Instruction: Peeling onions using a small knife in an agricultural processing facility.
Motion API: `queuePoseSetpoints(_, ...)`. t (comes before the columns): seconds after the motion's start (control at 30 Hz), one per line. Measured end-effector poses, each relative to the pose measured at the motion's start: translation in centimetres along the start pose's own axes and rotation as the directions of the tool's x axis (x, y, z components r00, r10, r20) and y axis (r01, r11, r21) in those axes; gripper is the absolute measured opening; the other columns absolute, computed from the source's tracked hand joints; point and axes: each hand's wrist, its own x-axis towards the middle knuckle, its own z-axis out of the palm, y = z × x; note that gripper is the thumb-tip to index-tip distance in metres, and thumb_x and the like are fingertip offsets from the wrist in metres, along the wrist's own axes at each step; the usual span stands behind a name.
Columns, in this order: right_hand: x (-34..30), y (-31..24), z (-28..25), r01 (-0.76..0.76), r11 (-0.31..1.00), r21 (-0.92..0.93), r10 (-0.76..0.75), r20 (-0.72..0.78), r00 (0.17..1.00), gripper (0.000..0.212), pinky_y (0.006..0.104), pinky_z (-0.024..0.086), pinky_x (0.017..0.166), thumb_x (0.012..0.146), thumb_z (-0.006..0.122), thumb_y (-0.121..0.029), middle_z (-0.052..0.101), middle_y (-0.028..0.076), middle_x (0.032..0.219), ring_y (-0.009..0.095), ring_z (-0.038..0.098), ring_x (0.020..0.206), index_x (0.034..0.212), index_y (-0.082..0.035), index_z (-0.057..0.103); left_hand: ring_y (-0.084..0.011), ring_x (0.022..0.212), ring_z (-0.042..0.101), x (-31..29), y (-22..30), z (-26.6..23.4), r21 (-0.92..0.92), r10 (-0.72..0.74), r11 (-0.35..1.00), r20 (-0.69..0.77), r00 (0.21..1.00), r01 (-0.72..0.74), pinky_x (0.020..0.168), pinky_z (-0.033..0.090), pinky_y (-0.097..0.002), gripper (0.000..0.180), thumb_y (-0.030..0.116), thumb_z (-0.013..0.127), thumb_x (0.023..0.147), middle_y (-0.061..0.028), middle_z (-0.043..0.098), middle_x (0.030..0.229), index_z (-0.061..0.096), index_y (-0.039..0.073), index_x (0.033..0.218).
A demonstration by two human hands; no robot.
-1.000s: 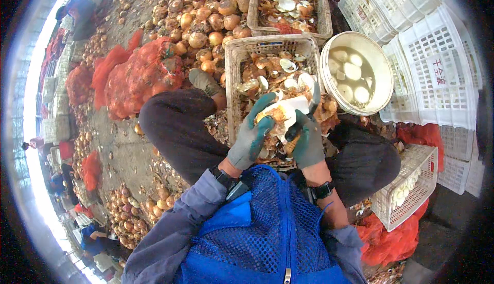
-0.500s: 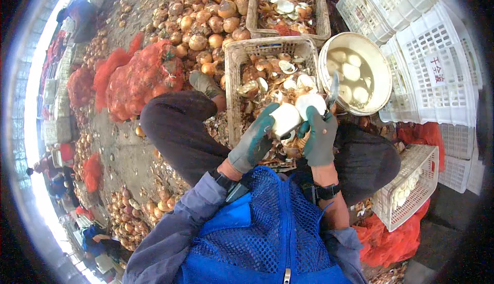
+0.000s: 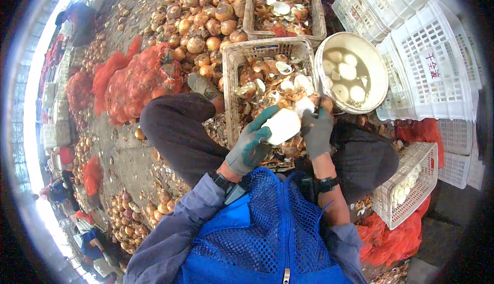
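My left hand (image 3: pixel 253 142), in a grey glove with green coating, is closed around a peeled white onion (image 3: pixel 284 127). Close beside it, my right hand (image 3: pixel 317 132) is curled in a matching glove. A smaller white piece of onion (image 3: pixel 305 107) shows at its fingertips; whether it is gripped is unclear. The knife seen in this hand half a second ago is hidden now. Both hands are over a dirty whitish crate (image 3: pixel 230 96) between my knees, with brown skins and white outer layers in it.
A round white bucket (image 3: pixel 383 85) of water with peeled onions stands right of the crate. Beyond is another crate (image 3: pixel 321 24) of peelings. White crates (image 3: pixel 429 70) are stacked at right; one on its side (image 3: pixel 383 199) holds peeled onions. Red net sacks (image 3: pixel 144 83) and heaped onions (image 3: pixel 206 21) lie left.
The onion in my left hand has shifted slightly right and turned. My right hand has rotated, and its knife blade has gone from view. The white piece by it has dropped slightly left.
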Motion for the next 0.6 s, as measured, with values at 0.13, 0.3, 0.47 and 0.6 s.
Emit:
queuePoseSetpoints(0.13, 0.1, 3.0, -0.3, 0.145, 0.965, -0.220, -0.127, 0.091, 0.988, 0.031, 0.0463, 0.054, 0.072, 0.098, 0.072, -0.024, 0.070, 0.021, 0.093, 0.032, 0.068, 0.081, 0.108, 0.003, 0.062, -0.0280, 0.145, 0.055, 0.2, -0.4, -0.8, -0.003, -0.048, 0.999, -0.004, 0.999, 0.048, 0.124, 0.041, -0.0429, 0.085, 0.021, 0.077, 0.093, -0.0160, 0.054, 0.158, 0.037, 0.001, 0.165)
queuePoseSetpoints(0.3, -0.5, 0.5, -2.0, 0.109, 0.945, -0.309, -0.074, 0.120, 0.990, 0.029, 0.0468, 0.056, 0.076, 0.097, 0.074, -0.019, 0.068, 0.022, 0.096, 0.035, 0.070, 0.093, 0.113, 0.003, 0.064, -0.0313, 0.147, 0.053, 0.0, -0.2, -1.4, -0.019, -0.003, 1.000, 0.049, 0.999, 0.004, 0.124, 0.041, -0.0449, 0.088, 0.018, 0.076, 0.089, -0.0173, 0.052, 0.160, 0.036, 0.000, 0.166)
queuePoseSetpoints(0.47, -3.2, -4.5, -4.8, 0.538, 0.722, -0.435, -0.432, 0.324, 0.841, 0.032, 0.0486, 0.058, 0.082, 0.099, 0.069, -0.010, 0.069, 0.024, 0.116, 0.040, 0.070, 0.102, 0.128, 0.001, 0.064, -0.0309, 0.148, 0.052, 0.1, 0.3, -2.3, -0.050, 0.055, 0.997, 0.064, 0.996, -0.052, 0.124, 0.041, -0.0446, 0.094, 0.018, 0.078, 0.084, -0.0178, 0.051, 0.161, 0.035, 0.000, 0.166)
queuePoseSetpoints(0.6, -5.8, -5.3, -5.2, 0.575, 0.764, -0.292, -0.435, 0.426, 0.793, 0.042, 0.0458, 0.058, 0.091, 0.101, 0.069, -0.012, 0.065, 0.027, 0.136, 0.039, 0.071, 0.108, 0.141, -0.001, 0.060, -0.0292, 0.149, 0.051, 0.3, 0.3, -2.0, -0.058, 0.079, 0.995, 0.039, 0.996, -0.077, 0.125, 0.040, -0.0434, 0.093, 0.017, 0.073, 0.083, -0.0163, 0.048, 0.164, 0.035, 0.000, 0.166)
